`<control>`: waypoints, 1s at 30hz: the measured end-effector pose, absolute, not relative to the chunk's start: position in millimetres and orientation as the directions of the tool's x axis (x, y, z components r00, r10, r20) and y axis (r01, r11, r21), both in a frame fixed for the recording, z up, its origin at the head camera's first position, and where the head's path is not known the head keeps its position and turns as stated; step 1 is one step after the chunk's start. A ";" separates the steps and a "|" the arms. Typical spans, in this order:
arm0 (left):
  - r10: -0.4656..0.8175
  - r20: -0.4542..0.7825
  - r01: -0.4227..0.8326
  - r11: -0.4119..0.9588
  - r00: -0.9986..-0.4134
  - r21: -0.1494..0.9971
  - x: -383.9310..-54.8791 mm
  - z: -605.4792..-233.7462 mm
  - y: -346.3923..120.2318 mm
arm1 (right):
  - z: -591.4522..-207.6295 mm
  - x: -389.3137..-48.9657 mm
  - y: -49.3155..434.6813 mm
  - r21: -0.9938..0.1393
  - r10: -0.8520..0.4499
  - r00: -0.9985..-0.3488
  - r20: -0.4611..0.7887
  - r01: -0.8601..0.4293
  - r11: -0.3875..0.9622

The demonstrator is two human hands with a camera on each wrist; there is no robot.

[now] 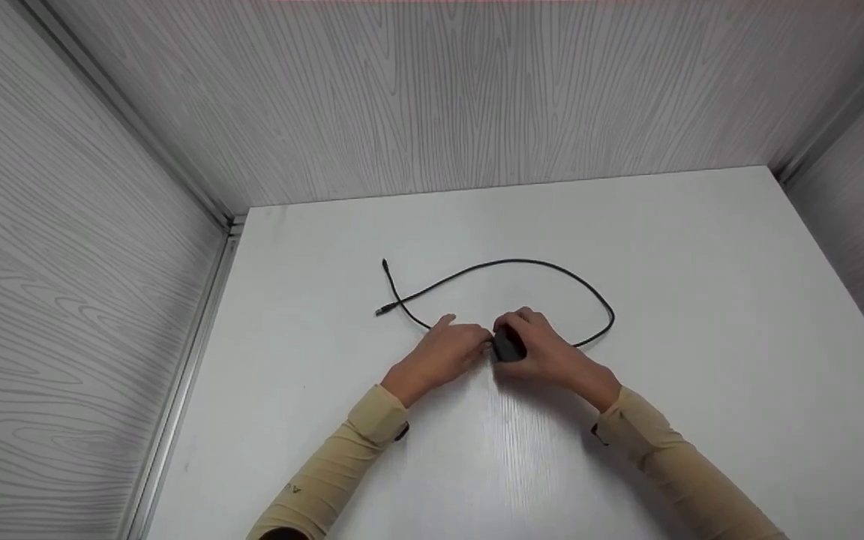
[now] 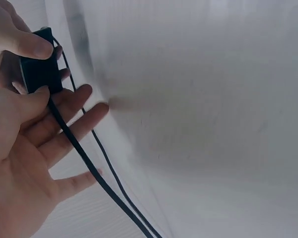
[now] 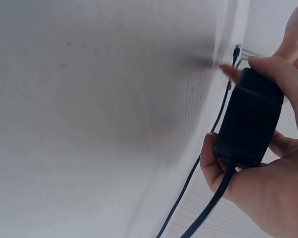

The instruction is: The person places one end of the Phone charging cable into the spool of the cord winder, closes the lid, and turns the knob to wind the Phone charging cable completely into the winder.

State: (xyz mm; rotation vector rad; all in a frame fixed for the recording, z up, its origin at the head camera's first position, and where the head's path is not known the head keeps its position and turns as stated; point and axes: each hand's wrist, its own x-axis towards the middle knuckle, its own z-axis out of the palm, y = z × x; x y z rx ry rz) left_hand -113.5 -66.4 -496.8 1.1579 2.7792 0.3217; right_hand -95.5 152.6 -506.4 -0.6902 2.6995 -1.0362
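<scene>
A black box-shaped device [image 3: 251,116] with a ridged end sits in my right hand [image 1: 541,349], which grips it by its sides over the middle of the table. From each of its two ends runs a black cable [image 1: 514,261]. At the device's left end, my left hand [image 1: 443,356] pinches the cable close to where it meets the box, as the left wrist view shows at the thumb [image 2: 35,101]. The other left fingers [image 2: 72,136] spread out loosely. Whether a plug sits under the left fingertips is hidden.
On the white table [image 1: 312,300], the cable loops behind the hands and crosses itself to the left. A USB plug [image 1: 385,308] and a smaller plug [image 1: 385,264] lie near that crossing. Grey wood-grained panels [image 1: 462,97] stand at the back and both sides.
</scene>
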 end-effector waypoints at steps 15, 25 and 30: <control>0.779 -0.034 0.759 0.618 -0.626 0.203 -108.1 -497.8 -56.8 | -514.2 -87.5 157.2 -0.550 -0.474 -0.878 0.068 -0.430 0.716; 0.786 0.005 0.770 0.603 -0.618 0.208 -110.0 -499.3 -67.4 | -514.6 -90.0 158.1 -0.570 -0.466 -0.885 -0.001 -0.383 0.727; 0.782 0.002 0.761 0.605 -0.623 0.233 -109.9 -500.4 -71.7 | -514.1 -90.3 158.8 -0.577 -0.467 -0.884 -0.019 -0.372 0.727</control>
